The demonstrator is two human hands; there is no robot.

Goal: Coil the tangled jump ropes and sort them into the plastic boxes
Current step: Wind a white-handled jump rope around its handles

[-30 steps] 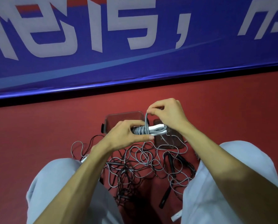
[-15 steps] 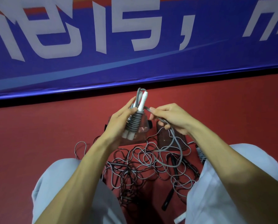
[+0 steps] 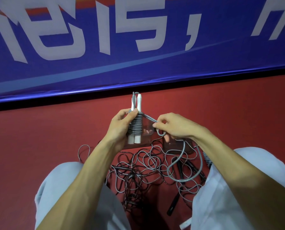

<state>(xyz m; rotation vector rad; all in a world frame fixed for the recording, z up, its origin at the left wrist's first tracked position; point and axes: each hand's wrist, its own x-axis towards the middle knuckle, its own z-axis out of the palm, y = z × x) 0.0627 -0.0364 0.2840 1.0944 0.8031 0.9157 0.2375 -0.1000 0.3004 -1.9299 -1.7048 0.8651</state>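
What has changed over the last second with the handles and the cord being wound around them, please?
The left hand turned the pair of white handles from lying sideways to standing upright, keeping its grip. The right hand, which pinched the grey cord above the bundle, drew it out to the right and lower, still pinching it. The tangled ropes and plastic boxes stayed put.

The blue banner [image 3: 138, 72] carries a row of large white Chinese characters. The top edge of the view cuts off their upper strokes, so none can be read with confidence. Between two of them a white comma [image 3: 190, 37] shows plainly. A small white tag [image 3: 185, 225] near the lower edge bears marks too small to read.
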